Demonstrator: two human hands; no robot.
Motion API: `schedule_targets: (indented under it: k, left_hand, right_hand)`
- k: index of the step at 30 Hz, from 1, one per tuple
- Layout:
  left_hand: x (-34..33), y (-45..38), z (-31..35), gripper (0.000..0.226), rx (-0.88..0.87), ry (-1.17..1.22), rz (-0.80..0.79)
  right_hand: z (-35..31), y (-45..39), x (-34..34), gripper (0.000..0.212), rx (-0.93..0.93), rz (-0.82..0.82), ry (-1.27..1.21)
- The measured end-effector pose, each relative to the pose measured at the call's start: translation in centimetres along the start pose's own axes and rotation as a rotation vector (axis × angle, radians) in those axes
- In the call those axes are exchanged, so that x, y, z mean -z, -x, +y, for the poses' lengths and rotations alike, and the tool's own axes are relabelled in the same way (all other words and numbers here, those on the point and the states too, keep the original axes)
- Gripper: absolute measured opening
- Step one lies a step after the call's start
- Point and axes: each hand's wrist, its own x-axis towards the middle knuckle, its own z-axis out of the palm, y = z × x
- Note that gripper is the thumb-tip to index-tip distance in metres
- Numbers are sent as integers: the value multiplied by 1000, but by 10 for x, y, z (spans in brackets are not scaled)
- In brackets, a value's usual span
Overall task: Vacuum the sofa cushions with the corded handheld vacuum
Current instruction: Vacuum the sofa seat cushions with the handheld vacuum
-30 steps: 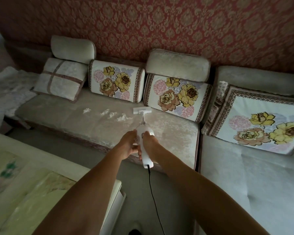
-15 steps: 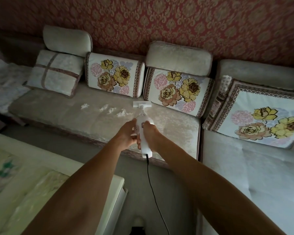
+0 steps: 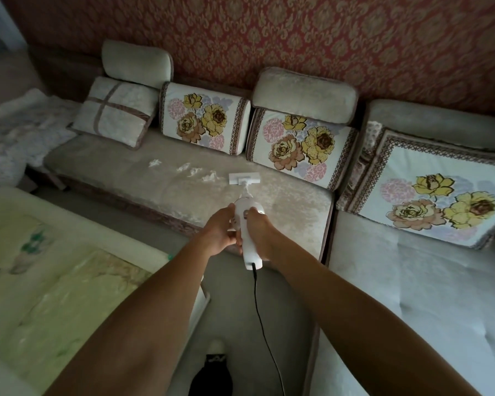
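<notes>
Both hands grasp the white vacuum (image 3: 247,224): left hand (image 3: 219,230) beside its body, right hand (image 3: 259,232) around the handle. Its nozzle (image 3: 244,178) rests on the beige sofa seat (image 3: 126,167), just right of white scraps (image 3: 196,171), below the floral cushions (image 3: 203,118) and red wall (image 3: 297,32).

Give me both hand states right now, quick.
Left hand: closed, holding the side of the white handheld vacuum.
Right hand: closed, fingers wrapped round the vacuum's handle.

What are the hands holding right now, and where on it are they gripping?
Both hands hold the white handheld vacuum: the right hand grips its handle, and the left hand holds the side of its body.
</notes>
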Motion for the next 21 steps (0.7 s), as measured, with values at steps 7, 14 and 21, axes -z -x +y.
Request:
schedule_targets:
  k: [7,14,21]
  left_hand:
    - [-12,48,-30,37,13,-32,-27]
    - [-10,79,-51,34,5,-81,-79]
    - [14,114,-73,36,-9,-93,-96]
  right_hand:
    - [42,46,15,46,-20,-16,13]
    - [69,87,21,41,15,-7,-2]
    - [107,114,-1,45,54,7,-39]
